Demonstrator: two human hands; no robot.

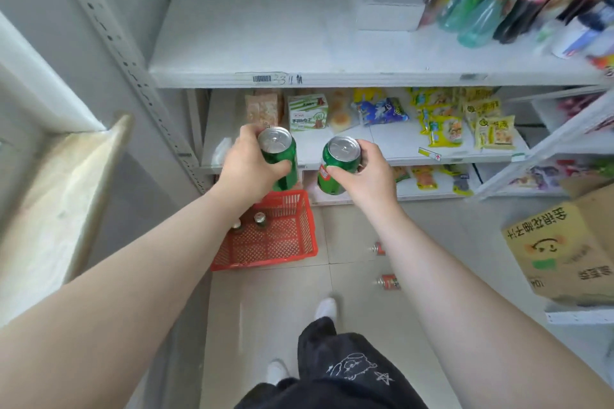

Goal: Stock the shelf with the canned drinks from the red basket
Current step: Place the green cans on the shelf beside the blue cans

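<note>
My left hand (pixel 247 164) grips a green can (pixel 282 156) with a silver top, held upright above the red basket (pixel 282 252). Beside it my right hand (pixel 367 174) grips a second green can (pixel 335 164), slightly tilted. Both cans hang in front of the lower snack shelf, below the white upper shelf (pixel 265 43), whose left part is bare. The red basket stands on the floor by the shelf's foot. Two small cans (pixel 259 219) remain inside it, partly hidden by my left forearm.
Plastic bottles (pixel 491 3) and white boxes (pixel 388 0) fill the upper shelf's right side. Snack packets (pixel 442 123) lie on the lower shelf. Two red cans (pixel 388 282) lie on the tiled floor. A cardboard box (pixel 571 246) sits at right; a ledge (pixel 59 196) runs along the left.
</note>
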